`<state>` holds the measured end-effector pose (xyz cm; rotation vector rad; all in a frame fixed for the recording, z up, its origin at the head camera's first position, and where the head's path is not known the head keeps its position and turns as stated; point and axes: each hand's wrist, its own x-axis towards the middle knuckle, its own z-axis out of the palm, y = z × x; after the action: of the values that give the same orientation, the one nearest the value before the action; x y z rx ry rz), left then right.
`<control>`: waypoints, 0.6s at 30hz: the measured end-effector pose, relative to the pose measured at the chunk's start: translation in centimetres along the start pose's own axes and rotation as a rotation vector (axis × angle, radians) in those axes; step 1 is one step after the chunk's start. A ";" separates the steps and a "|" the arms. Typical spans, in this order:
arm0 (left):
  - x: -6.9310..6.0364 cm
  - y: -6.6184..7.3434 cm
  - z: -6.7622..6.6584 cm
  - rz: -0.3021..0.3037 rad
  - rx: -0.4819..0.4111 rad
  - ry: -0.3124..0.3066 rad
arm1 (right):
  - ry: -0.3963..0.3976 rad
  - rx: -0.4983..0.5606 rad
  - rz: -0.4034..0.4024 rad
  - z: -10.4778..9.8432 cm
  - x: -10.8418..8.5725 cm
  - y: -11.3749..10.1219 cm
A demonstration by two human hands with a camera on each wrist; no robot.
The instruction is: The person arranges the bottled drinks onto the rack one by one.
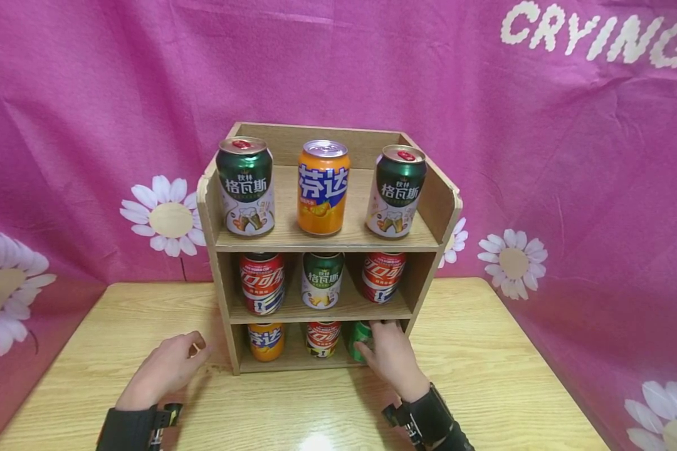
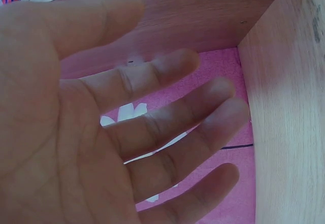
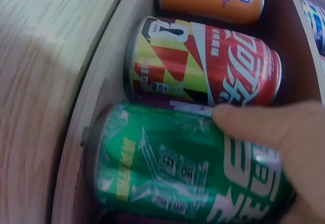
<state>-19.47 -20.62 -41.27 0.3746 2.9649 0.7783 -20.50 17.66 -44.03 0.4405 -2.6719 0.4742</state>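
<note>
My right hand (image 1: 393, 360) grips a green soda can (image 1: 359, 341) at the right end of the wooden shelf's bottom tier. In the right wrist view the thumb lies along the upper side of that green can (image 3: 152, 163), and the other fingers are mostly hidden. Beside it stands a red cola can (image 1: 323, 338), with an orange Fanta can (image 1: 266, 341) farther left. My left hand (image 1: 169, 366) hovers over the table, left of the shelf (image 1: 327, 364), holding nothing. Its fingers look loosely spread in the left wrist view.
Two cola cans (image 1: 262, 282) flank a green-and-white kvass can (image 1: 322, 280) on the middle tier. On top, an orange Fanta can (image 1: 323, 188) stands between two kvass cans (image 1: 246, 188). A pink flowered cloth (image 1: 338, 62) hangs behind the wooden table (image 1: 468, 376).
</note>
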 end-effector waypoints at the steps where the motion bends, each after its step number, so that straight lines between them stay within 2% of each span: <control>1: 0.0 0.0 0.0 -0.002 -0.001 -0.002 | -0.021 0.023 0.013 -0.1 0.0 0.0; 5: 0.0 -0.1 -0.1 -0.018 0.002 -0.007 | -0.105 0.144 0.037 -0.5 0.0 0.6; 8: 0.0 -0.2 -0.1 -0.030 0.006 -0.010 | -0.135 0.205 0.015 -0.9 0.0 0.9; 12: 0.0 -0.3 -0.1 -0.034 0.004 -0.015 | -0.134 0.232 -0.013 -1.0 0.1 1.2; 18: 0.0 -0.2 -0.2 -0.034 0.000 -0.020 | -0.120 0.203 0.008 -0.8 0.1 0.8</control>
<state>-19.58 -20.87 -41.22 0.3297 2.9444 0.7672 -20.68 18.68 -43.50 0.5326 -2.7516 0.7474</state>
